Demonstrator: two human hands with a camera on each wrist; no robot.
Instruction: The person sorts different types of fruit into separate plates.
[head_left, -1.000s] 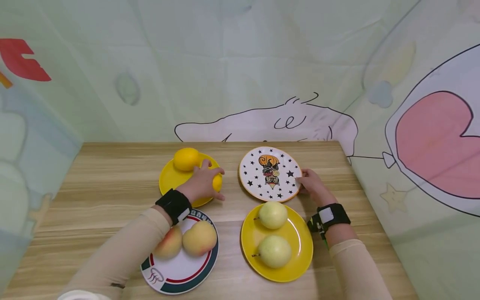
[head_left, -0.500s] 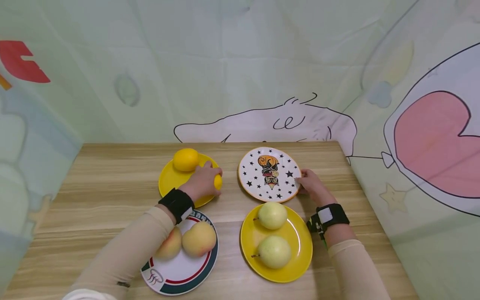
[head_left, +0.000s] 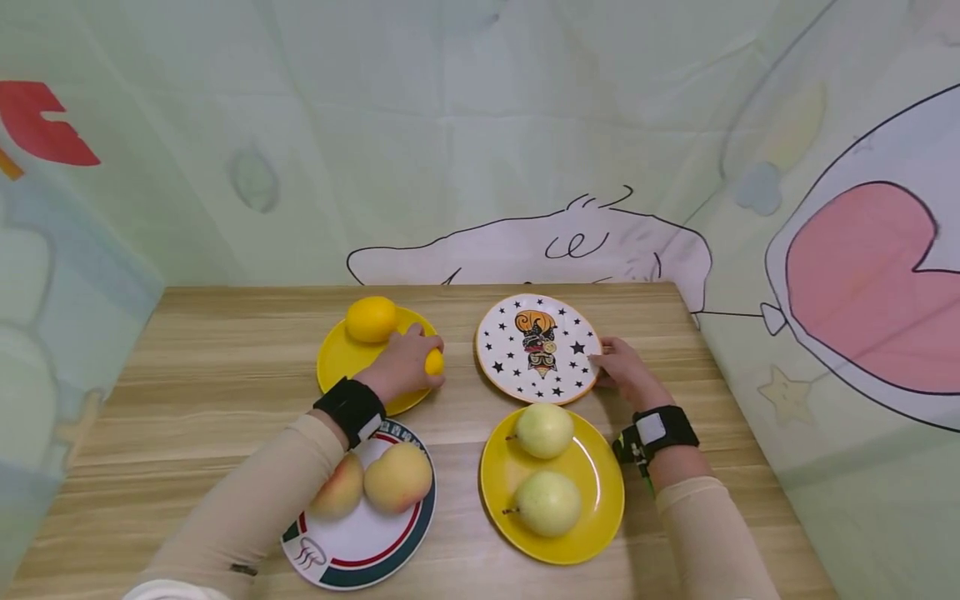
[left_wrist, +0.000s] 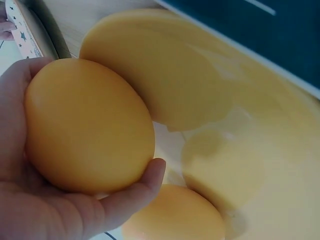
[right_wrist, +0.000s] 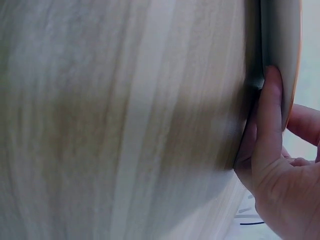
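My left hand grips a yellow lemon over the right side of the back yellow plate. Thumb and fingers curl round the fruit, and in the head view most of it is hidden behind the hand. A second lemon lies at the back of the same plate. My right hand pinches the right rim of a white plate printed with black stars and a cartoon figure. Seen from the right wrist, one finger presses the plate's underside close to the table.
Two peaches sit on a white plate with a dark green and red border at front left. Two pale pears are on another yellow plate at front right. A printed cloth hangs behind the wooden table.
A second ago my left fingers were spread over the lemon; they have since curled in round it. My right hand and the star plate hold their position.
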